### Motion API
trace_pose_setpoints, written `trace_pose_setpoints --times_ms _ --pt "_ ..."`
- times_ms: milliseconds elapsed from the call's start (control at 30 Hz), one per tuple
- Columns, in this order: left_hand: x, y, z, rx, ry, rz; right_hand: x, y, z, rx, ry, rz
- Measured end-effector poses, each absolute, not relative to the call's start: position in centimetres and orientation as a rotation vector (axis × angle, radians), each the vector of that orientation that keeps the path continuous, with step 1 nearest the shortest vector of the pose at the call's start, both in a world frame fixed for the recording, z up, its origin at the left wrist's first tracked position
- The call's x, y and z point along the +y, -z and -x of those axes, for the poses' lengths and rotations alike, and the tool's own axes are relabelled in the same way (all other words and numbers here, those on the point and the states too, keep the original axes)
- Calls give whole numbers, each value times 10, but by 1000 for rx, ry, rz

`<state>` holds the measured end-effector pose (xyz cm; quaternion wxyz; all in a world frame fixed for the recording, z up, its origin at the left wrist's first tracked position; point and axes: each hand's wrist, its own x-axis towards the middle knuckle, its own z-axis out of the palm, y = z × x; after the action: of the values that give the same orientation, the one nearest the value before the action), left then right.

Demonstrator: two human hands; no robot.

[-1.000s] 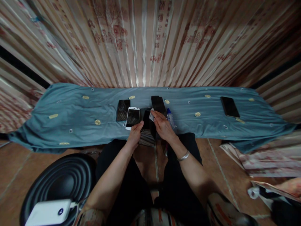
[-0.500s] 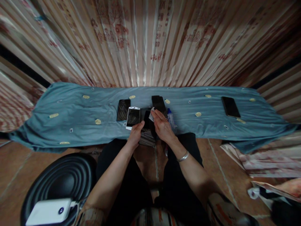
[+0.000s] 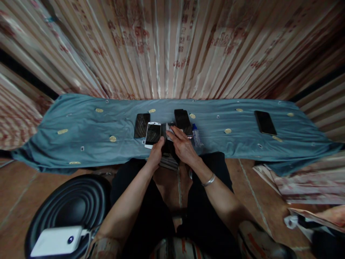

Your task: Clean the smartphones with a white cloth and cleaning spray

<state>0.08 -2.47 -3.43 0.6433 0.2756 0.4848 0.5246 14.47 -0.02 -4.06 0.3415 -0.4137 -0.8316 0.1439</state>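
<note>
My left hand point(image 3: 155, 151) is closed on the left edge of a dark phone point(image 3: 169, 146), its thumb on top; much of that phone is covered by my hands. With my right hand point(image 3: 184, 145), fingers pressed together, I hold a small white wipe point(image 3: 169, 130) against the dark phone's upper part. A white-framed phone point(image 3: 153, 134) lies just left of my left thumb. Partly under or beside it is a black phone point(image 3: 141, 125) with streaks on its screen. Beyond my right hand lie overlapping black phones point(image 3: 182, 119).
A clear bottle with a blue cap point(image 3: 196, 136) lies right of my right hand. Another black phone point(image 3: 265, 122) is far right on the blue cloth point(image 3: 223, 144). A white power bank point(image 3: 57, 241) rests on a round black stool point(image 3: 72, 201). Pleated curtains point(image 3: 161, 54) hang behind.
My right hand has moved left and slightly up with the wipe across the dark phone. My left hand has stayed nearly in place.
</note>
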Motion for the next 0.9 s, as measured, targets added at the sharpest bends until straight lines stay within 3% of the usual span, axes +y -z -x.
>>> trace_pose_setpoints --times_ms 900 --pt "-10 23 1 905 -1255 -329 -21 37 -126 -2239 -377 859"
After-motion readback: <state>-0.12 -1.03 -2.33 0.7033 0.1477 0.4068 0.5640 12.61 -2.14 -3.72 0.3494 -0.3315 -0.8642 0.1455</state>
